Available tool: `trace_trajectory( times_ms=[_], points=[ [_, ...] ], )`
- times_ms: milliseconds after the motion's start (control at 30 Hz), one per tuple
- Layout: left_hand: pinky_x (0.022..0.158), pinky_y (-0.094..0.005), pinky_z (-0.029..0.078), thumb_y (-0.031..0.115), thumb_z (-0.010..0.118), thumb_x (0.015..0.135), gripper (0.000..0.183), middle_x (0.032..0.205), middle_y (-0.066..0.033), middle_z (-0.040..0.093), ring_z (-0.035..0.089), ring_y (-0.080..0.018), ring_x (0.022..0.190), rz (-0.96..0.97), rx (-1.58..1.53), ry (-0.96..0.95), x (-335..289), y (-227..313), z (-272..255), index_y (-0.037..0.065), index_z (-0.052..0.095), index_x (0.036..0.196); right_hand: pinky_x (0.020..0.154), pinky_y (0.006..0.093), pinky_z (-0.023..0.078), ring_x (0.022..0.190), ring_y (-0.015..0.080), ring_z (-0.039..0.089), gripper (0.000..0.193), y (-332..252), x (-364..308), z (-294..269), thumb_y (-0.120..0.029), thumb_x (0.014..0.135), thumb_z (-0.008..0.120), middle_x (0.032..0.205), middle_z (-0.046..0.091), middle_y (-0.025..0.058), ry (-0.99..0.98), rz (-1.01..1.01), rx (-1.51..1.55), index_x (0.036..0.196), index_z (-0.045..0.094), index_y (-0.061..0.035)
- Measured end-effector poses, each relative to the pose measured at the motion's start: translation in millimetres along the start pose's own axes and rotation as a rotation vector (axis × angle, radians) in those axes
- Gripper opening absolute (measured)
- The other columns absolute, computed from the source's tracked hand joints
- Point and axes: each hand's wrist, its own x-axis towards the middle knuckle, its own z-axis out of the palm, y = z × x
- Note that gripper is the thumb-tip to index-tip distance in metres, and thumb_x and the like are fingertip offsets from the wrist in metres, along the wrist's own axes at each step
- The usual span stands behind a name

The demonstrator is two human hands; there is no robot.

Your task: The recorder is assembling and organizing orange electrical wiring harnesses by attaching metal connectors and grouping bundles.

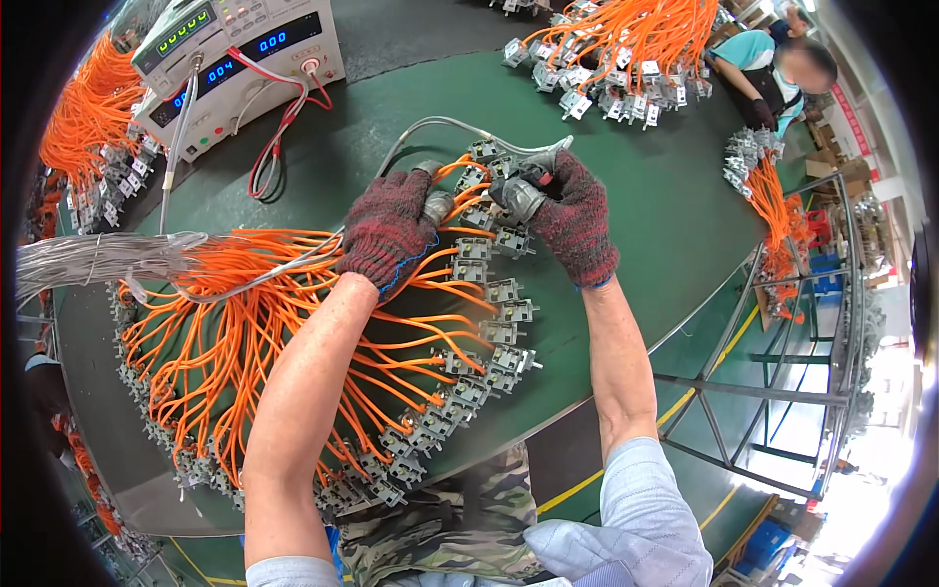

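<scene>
Both my hands wear dark red and grey knit gloves with worn grey fingertips. My left hand (396, 220) is closed, its thumb and fingers round orange cables (452, 168) near their metal ends. My right hand (567, 210) is pinched on a small dark connector (533, 178) with a red part, against the metal terminal blocks (483, 150). A grey test cable (430, 120) arches over to my right hand, its pale end by the fingers. Below, many orange cables (284, 303) fan out to a curved row of small metal blocks (504, 333).
A bench meter (235, 88) with lit displays and red and white leads (284, 127) stands at the upper left of the green table (675, 215). More orange cable bundles (626, 49) lie at the back. A person (773, 78) works at the far right, near a metal rack (773, 391).
</scene>
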Motion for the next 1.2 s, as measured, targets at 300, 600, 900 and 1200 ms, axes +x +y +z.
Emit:
trace_trajectory(
  times_ms=[300,600,900,1200],
  points=[
    [0.104,-0.0504,0.050,0.040,0.061,0.104,0.051,0.129,-0.0179,0.067,0.062,-0.0399,0.122,-0.013,0.010,-0.016,0,1,-2,0.011,0.058,0.146,0.065,0.0267,0.054,0.075,0.0046,0.063,0.027,2,3,0,-0.018,0.088,0.089,0.083,0.069,-0.0003,-0.016,-0.034,-0.118,0.091,0.066,-0.0028],
    [0.102,-0.0512,0.050,0.043,0.061,0.104,0.048,0.126,-0.0168,0.067,0.063,-0.0392,0.120,0.019,0.009,0.040,-1,0,2,0.011,0.061,0.140,0.067,0.0276,0.058,0.076,0.0060,0.065,0.028,7,8,-1,-0.017,0.087,0.090,0.084,0.070,0.0012,-0.016,0.033,0.086,0.094,0.068,-0.0016],
    [0.103,-0.0500,0.051,0.044,0.060,0.105,0.049,0.126,-0.0158,0.068,0.064,-0.0377,0.121,0.000,0.037,0.028,-1,2,1,0.012,0.062,0.142,0.069,0.0281,0.058,0.084,0.0081,0.068,0.022,-16,1,-13,-0.013,0.090,0.084,0.090,0.069,0.0007,-0.006,0.020,0.105,0.101,0.069,-0.0017],
    [0.104,-0.0512,0.050,0.043,0.059,0.106,0.050,0.132,-0.0175,0.067,0.062,-0.0400,0.126,-0.018,0.035,-0.024,1,2,0,0.014,0.058,0.146,0.074,0.0284,0.053,0.080,0.0071,0.057,0.023,2,-8,-36,-0.013,0.084,0.088,0.086,0.063,-0.0027,-0.011,0.085,-0.095,0.093,0.068,-0.0047]
  ],
)
